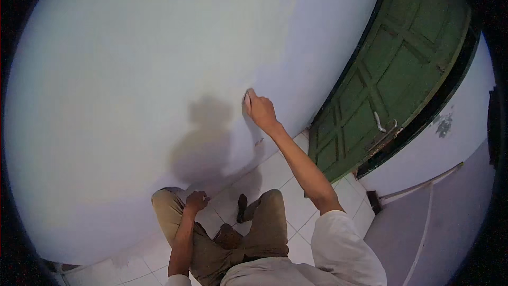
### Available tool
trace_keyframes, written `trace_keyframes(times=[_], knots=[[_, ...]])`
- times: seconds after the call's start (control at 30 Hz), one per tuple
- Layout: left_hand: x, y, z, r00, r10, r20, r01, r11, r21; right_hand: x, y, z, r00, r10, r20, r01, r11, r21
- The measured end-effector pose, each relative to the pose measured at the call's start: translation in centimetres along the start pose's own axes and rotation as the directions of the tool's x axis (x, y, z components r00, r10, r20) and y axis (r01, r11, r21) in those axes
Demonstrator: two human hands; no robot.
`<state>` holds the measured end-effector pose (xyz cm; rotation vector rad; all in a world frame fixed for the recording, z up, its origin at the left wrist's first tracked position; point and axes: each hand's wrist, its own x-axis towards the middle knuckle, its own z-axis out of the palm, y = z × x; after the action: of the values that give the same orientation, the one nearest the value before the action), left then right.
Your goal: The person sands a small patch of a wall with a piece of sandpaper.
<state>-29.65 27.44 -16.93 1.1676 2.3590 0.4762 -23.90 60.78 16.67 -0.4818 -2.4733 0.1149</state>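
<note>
My right hand (pixel 260 108) is raised against the pale painted wall (pixel 131 72), its fingers curled around a small, flat, light-coloured piece (pixel 247 101) that is held at the wall surface; its exact kind cannot be told. My left hand (pixel 197 201) rests low, by the knee of my khaki trousers (pixel 166 206), with its fingers bent. Whether it holds anything is not plain. On the wall between my hands falls the shadow of my head and body. A small reddish-brown mark (pixel 258 142) shows on the wall below my right hand.
To the right stands a green panelled wooden door (pixel 369 83) with a metal handle (pixel 379 122). Light tiles cover the floor (pixel 274 171). I sit on a low brown seat (pixel 228 236). Beyond the door is another wall (pixel 420 159) with a dark, worn patch.
</note>
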Motion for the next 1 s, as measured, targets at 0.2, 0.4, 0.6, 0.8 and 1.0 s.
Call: trace_keyframes(times=[0.2,0.4,0.6,0.8,1.0], knots=[[-0.7,-0.4,-0.3,0.998,-0.047,0.049,0.046,0.999,0.015,1.4,-1.2,-3.3,1.000,-0.009,0.004,0.008,0.996,0.093],[0.6,-2.5,1.2,1.000,0.019,-0.009,-0.019,0.999,0.043,-0.1,-0.2,-0.6,0.988,-0.089,0.130,0.093,0.995,-0.021],[-0.6,-0.9,0.1,0.999,0.022,-0.046,-0.019,0.997,0.071,2.6,-4.2,-5.3,0.999,-0.035,0.004,0.035,0.999,0.028],[0.0,-0.6,1.0,0.997,0.037,-0.073,-0.029,0.994,0.102,0.6,-1.5,-2.5,0.983,-0.104,0.150,0.111,0.993,-0.040],[0.3,-2.2,1.6,0.998,0.053,-0.028,-0.053,0.999,0.004,2.8,-4.7,-5.7,0.997,0.059,0.056,-0.061,0.997,0.045]])
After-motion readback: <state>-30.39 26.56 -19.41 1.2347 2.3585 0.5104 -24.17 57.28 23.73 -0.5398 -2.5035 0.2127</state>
